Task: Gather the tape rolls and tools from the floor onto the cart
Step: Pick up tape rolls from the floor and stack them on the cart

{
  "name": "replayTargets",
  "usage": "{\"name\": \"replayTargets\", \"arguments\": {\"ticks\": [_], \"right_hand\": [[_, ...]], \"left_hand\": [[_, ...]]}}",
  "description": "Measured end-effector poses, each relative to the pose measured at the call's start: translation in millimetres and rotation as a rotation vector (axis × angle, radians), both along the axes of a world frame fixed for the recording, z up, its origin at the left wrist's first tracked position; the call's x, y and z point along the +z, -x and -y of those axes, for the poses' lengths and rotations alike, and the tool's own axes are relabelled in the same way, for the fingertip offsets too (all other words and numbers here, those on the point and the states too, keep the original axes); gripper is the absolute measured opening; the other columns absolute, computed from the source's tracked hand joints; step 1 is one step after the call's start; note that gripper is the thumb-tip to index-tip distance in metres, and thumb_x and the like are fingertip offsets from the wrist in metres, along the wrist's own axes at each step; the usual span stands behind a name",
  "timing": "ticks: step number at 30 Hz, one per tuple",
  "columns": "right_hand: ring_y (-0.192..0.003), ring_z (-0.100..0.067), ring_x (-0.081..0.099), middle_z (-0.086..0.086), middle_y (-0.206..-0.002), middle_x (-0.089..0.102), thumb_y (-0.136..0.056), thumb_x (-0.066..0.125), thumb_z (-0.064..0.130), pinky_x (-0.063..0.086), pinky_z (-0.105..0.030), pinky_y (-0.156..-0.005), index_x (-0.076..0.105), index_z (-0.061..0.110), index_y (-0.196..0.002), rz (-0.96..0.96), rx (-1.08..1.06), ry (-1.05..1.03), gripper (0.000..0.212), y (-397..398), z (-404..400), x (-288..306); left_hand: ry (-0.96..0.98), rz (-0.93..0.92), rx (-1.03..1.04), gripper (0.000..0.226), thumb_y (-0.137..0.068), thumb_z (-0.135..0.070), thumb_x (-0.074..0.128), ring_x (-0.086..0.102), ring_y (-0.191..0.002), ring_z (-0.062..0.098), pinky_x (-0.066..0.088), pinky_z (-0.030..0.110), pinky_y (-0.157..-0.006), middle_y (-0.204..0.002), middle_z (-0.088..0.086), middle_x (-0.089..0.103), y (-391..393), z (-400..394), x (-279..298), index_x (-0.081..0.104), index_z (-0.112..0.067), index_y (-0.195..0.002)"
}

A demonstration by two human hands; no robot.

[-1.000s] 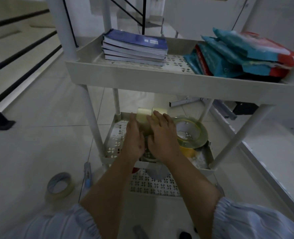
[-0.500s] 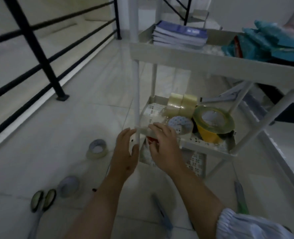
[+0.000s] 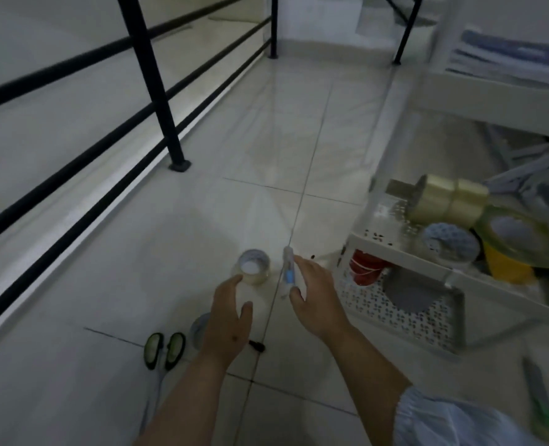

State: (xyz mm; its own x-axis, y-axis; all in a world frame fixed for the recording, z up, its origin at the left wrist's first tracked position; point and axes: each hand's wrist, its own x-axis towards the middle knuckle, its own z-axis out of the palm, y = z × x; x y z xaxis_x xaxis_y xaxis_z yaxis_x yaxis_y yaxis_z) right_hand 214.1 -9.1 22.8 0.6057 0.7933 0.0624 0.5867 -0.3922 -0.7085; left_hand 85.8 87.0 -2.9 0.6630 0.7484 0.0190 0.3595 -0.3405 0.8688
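— While several tape rolls already sit on the cart's middle shelf (image 3: 395,249), plenty lies on the floor (image 3: 138,252).
— Right: left hand (image 3: 228,313), fingers spread and empty, reaches the tape roll (image 3: 253,271); right hand (image 3: 315,297), open, flanks a blurred pen-like tool (image 3: 288,272), perhaps touching.
— Scissors (image 3: 163,349) and a green cutter (image 3: 538,394) wait.

Tiled floor (image 3: 234,149) bears a tape roll (image 3: 253,267), scissors (image 3: 164,349) and cutter (image 3: 288,273).
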Motion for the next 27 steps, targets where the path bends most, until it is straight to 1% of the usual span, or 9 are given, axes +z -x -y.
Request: {"name": "replayTargets", "arguments": {"ticks": [3,7,12,16,19,21,22,24,27], "right_hand": [[-0.136,-0.03,0.025,-0.017,-0.149,0.027,-0.088,0.048,0.005,0.019,-0.034,-0.113,0.022,0.01,-0.141,-0.049,-0.015,0.024,0.059,1,-37,-23],[-0.142,-0.03,0.007,-0.02,-0.151,0.019,-0.086,0.049,0.0,0.014,-0.04,-0.117,0.028,0.002,-0.137,-0.074,-0.056,0.031,0.055,-5,-78,-56],[-0.14,-0.028,0.011,-0.019,-0.15,0.019,-0.087,0.047,-0.001,0.01,-0.018,-0.106,0.022,0.001,-0.139,-0.158,-0.058,0.103,0.057,-27,-109,-102],[-0.141,-0.023,0.002,-0.008,-0.149,0.01,-0.089,0.048,0.002,0.002,-0.012,-0.103,0.006,-0.001,-0.141,-0.256,-0.089,0.122,0.066,-38,-121,-141],[-0.141,-0.019,0.0,-0.009,-0.152,0.003,-0.09,0.051,0.007,0.003,-0.023,-0.111,-0.004,0.0,-0.141,-0.404,-0.15,0.205,0.075,-45,-130,-171],[-0.142,-0.028,0.004,-0.016,-0.154,0.003,-0.09,0.051,0.011,0.008,-0.035,-0.116,-0.006,0.0,-0.141,-0.417,-0.131,0.285,0.077,-48,-136,-187],[-0.142,-0.03,0.006,-0.016,-0.154,0.004,-0.09,0.05,0.012,0.008,-0.037,-0.116,-0.006,0.0,-0.141,-0.38,-0.108,0.319,0.077,-48,-138,-189],[-0.14,-0.034,0.01,-0.015,-0.154,0.01,-0.091,0.048,0.014,0.008,-0.04,-0.115,-0.004,0.004,-0.143,-0.34,-0.095,0.338,0.074,-47,-140,-193],[-0.138,-0.035,0.021,-0.017,-0.15,0.024,-0.087,0.046,0.016,0.02,-0.052,-0.113,0.01,0.007,-0.143,-0.357,-0.113,0.226,0.067,-50,-134,-204]], "left_hand": [[-0.036,-0.04,-0.053,0.058,-0.085,-0.028,0.041,0.031,-0.122,0.011,0.024,0.024,-0.102,-0.142,0.014,0.033,2,-32,-13,0.027,-0.006,-0.136],[-0.032,-0.098,-0.057,0.056,-0.09,-0.016,0.048,0.029,-0.134,0.025,0.021,0.024,-0.105,-0.147,0.015,0.025,-11,-71,-43,0.022,-0.006,-0.139],[0.047,-0.181,-0.107,0.07,-0.081,-0.03,0.041,0.021,-0.139,0.03,0.015,0.023,-0.107,-0.149,0.021,0.019,-39,-104,-88,0.016,0.002,-0.138],[0.122,-0.23,-0.161,0.087,-0.071,-0.043,0.036,0.017,-0.139,0.022,0.006,0.006,-0.094,-0.149,0.017,0.016,-54,-119,-116,0.009,0.004,-0.139],[0.198,-0.135,-0.192,0.078,-0.075,-0.032,0.05,0.022,-0.123,-0.003,0.006,-0.011,-0.086,-0.131,0.004,0.021,-68,-122,-127,0.018,0.007,-0.135],[0.295,-0.103,-0.21,0.068,-0.084,-0.009,0.057,0.019,-0.121,-0.004,0.011,-0.014,-0.084,-0.131,-0.001,0.015,-75,-121,-132,0.016,0.006,-0.136],[0.343,-0.096,-0.205,0.071,-0.085,-0.002,0.057,0.017,-0.128,0.003,0.014,-0.009,-0.093,-0.14,0.0,0.013,-78,-122,-136,0.012,0.004,-0.138],[0.41,-0.058,-0.201,0.079,-0.081,-0.011,0.06,0.026,-0.138,0.023,0.027,0.025,-0.113,-0.15,0.016,0.023,-83,-123,-146,0.009,0.0,-0.141],[0.396,-0.058,-0.175,0.08,-0.074,-0.02,0.058,0.038,-0.132,0.027,0.035,0.047,-0.109,-0.143,0.019,0.036,-85,-124,-158,0.017,-0.005,-0.141]]}}
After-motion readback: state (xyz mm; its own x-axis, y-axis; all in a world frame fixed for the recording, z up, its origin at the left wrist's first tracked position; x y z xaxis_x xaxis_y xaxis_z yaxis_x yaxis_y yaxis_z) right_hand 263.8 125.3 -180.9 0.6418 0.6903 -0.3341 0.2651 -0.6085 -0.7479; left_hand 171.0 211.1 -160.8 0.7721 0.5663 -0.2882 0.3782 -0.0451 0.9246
